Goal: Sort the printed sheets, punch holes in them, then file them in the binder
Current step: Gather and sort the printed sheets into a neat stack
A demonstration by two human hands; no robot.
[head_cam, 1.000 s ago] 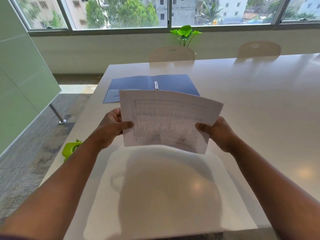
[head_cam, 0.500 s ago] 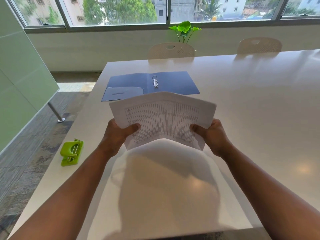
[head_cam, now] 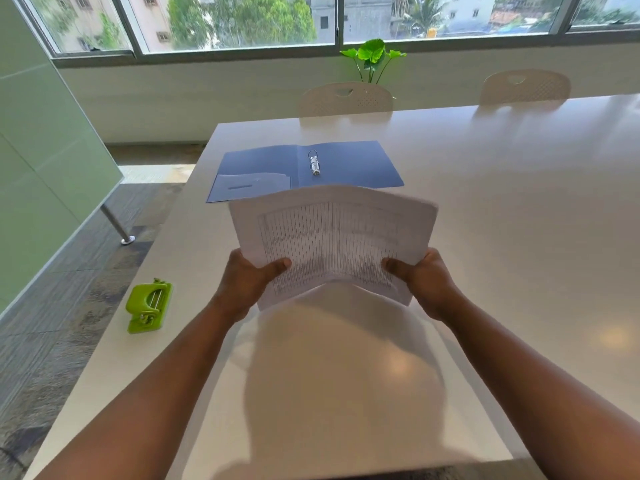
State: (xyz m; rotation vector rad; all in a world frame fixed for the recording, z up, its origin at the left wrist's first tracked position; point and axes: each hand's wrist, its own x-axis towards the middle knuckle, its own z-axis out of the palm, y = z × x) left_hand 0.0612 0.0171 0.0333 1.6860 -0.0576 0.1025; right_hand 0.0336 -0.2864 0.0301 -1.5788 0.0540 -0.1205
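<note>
I hold the printed sheets up off the white table in front of me, both hands at the near edge; my left hand grips the near left corner with its thumb laid across the printed face and the fingers curled behind, and my right hand grips the near right corner the same way, thumb on top; the sheets arch upward between my hands, the middle bowed and the far edge leaning away from me, and they show a dense table of ruled columns, too blurred to read; how many sheets are in the stack I cannot tell; beyond them the blue binder lies open flat on the table, its metal ring mechanism beside the spine and a pocket on the left cover, the near edge of the binder partly hidden behind the paper; the green hole punch sits near the left edge of the table, well apart from my left forearm; across the table stand two pale chairs, and a green plant rises behind the nearer one below the window.
</note>
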